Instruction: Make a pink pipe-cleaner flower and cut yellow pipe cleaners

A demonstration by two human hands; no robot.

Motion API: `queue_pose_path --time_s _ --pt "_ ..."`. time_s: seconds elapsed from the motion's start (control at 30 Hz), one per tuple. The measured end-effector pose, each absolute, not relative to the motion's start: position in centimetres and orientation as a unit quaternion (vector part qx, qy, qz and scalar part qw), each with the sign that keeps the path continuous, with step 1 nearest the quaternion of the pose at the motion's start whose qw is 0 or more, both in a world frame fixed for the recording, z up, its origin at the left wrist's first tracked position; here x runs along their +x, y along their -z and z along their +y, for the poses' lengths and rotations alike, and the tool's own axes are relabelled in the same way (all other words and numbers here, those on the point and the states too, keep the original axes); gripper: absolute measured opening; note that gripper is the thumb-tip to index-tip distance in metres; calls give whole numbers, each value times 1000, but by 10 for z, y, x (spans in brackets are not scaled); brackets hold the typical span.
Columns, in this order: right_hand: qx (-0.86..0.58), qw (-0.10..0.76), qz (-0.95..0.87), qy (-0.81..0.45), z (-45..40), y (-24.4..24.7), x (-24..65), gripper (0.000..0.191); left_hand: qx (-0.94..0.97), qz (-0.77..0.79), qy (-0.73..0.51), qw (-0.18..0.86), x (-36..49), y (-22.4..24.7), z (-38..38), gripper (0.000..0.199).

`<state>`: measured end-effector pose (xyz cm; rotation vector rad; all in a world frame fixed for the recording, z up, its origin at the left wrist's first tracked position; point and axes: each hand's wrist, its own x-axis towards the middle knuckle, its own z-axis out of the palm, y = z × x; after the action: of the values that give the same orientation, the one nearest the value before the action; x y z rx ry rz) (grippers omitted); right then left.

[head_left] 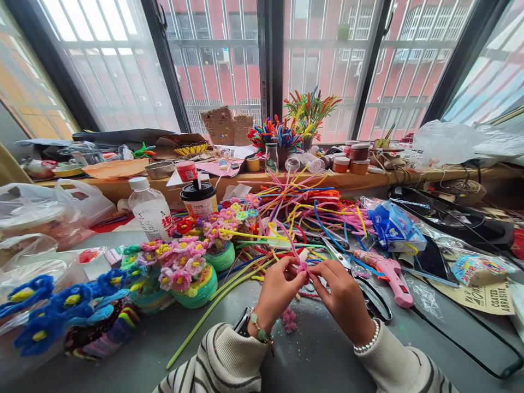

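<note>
My left hand [276, 292] pinches a pink pipe cleaner [302, 267] that is bent into a small looped shape, with a straight length rising from it. Fingertips of my right hand [341, 297] close on the same piece from the other side. Just below the hands, a small pink fuzzy flower-like piece [289, 320] lies on the grey table [229, 341]. Behind my right hand lie scissors [338, 252], their black handles partly hidden. A pink glue gun [393, 277] rests to the right, its black cord running toward the front.
A heap of colourful pipe cleaners [295, 204] spreads behind the hands. Pipe-cleaner flowers in green pots [196, 286] and blue flowers [69, 300] stand left. Near them are a plastic bottle [149, 210] and a lidded cup [198, 201]. Jars [360, 158] line the windowsill.
</note>
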<state>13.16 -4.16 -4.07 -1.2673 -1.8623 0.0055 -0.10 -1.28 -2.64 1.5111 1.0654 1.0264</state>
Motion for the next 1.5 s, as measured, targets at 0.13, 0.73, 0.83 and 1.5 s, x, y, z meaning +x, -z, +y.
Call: queue_pose_path --time_s 0.13,0.73,0.83,1.5 --pt "-512 486 -704 -82 -43 37 130 15 564 398 -421 588 -2 20 -13 21" --pt "-521 487 -669 -208 -40 31 136 20 567 384 -458 567 -2 17 -14 22" --pt "-530 471 -678 -195 -40 30 136 17 558 389 -440 587 -3 16 -13 21" --pt "-524 495 -623 -304 -39 29 134 26 550 403 -447 580 -5 14 -14 21"
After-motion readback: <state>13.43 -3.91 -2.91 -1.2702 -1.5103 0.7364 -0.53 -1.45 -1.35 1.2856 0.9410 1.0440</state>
